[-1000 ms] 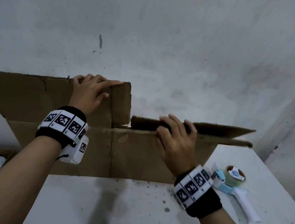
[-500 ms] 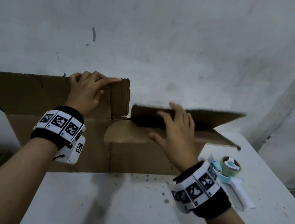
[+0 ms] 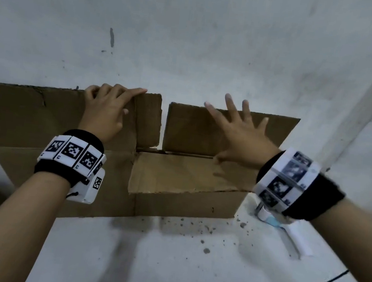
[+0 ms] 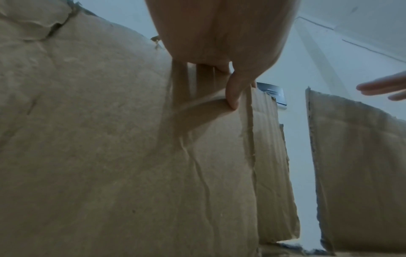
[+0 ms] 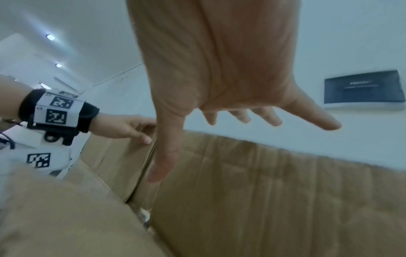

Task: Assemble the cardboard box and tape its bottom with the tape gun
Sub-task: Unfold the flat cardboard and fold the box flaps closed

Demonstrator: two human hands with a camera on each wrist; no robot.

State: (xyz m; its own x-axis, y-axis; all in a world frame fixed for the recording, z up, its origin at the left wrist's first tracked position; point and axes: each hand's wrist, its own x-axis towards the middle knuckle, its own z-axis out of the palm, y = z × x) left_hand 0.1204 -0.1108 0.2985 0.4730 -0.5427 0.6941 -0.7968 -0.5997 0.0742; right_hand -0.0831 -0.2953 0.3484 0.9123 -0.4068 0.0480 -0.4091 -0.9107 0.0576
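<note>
Two hands work the cardboard box (image 3: 176,174), which stands half-formed on the white table (image 3: 166,255) against the far wall. Left hand (image 3: 106,110) curls over the top edge of the left flap (image 3: 31,112), pinching it upright, likely to steady the box. Right hand (image 3: 239,133) is spread wide, fingers straight, at the right flap (image 3: 193,130); whether it touches is unclear, holding nothing, probably about to fold it. Tape gun (image 3: 294,241) lies on the table at the near right, mostly hidden under the right wrist, untouched. Bottom not yet taped.
</note>
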